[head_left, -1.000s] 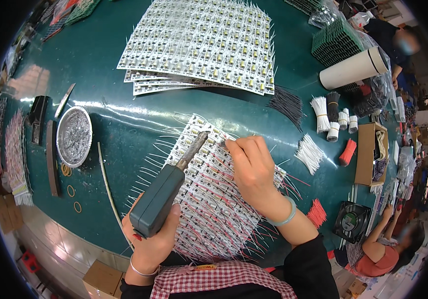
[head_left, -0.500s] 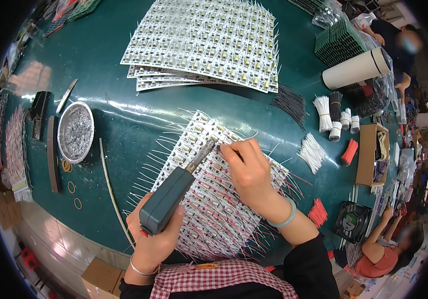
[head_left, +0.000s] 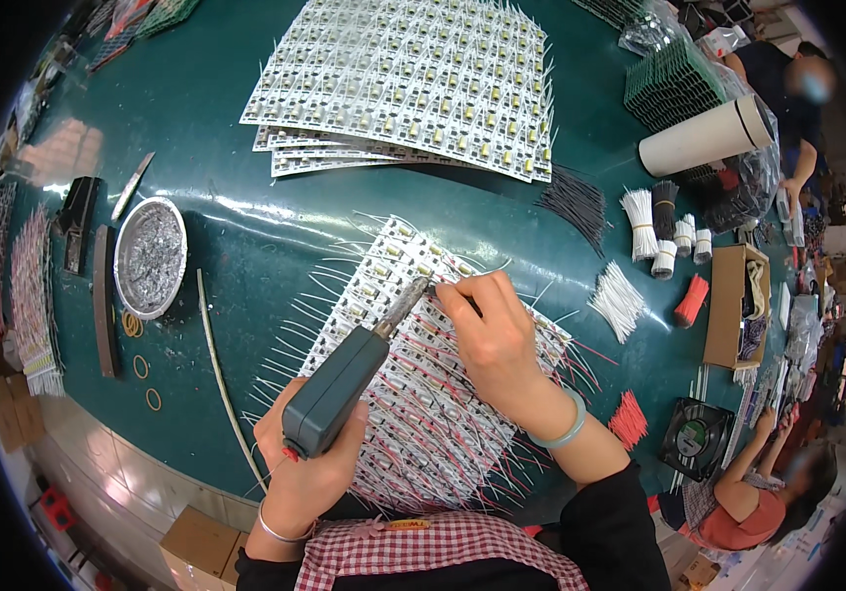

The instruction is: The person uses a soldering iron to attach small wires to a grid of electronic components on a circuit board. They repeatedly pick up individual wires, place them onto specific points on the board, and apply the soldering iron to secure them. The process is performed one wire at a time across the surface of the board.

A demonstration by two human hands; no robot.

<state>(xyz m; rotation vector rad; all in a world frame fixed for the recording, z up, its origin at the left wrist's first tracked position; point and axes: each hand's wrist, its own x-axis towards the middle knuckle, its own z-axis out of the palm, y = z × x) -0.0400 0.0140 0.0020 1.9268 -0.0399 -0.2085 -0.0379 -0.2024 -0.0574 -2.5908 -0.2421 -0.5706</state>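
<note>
My left hand (head_left: 309, 463) is wrapped round a dark green soldering gun (head_left: 334, 389), its metal tip slanting up and right onto a white circuit board panel (head_left: 373, 286). Rows of small components cover that panel, with white wires sticking out along its left side and many red wires over its lower and right parts. Just right of the iron's tip, my right hand (head_left: 497, 340) pinches with thumb and forefinger close above the board. What lies between those fingertips is too small to make out.
Stacked white panels (head_left: 403, 89) lie at the far side. A foil-like bowl (head_left: 151, 258) of silvery scraps stands left. Wire bundles (head_left: 638, 225), a white tumbler (head_left: 704, 138), a cardboard box (head_left: 728, 305) and a black fan (head_left: 697, 438) are on the right. Two people work beyond.
The soldering gun and my left hand have shifted slightly up and to the right. My right hand keeps its pinch in almost the same place.
</note>
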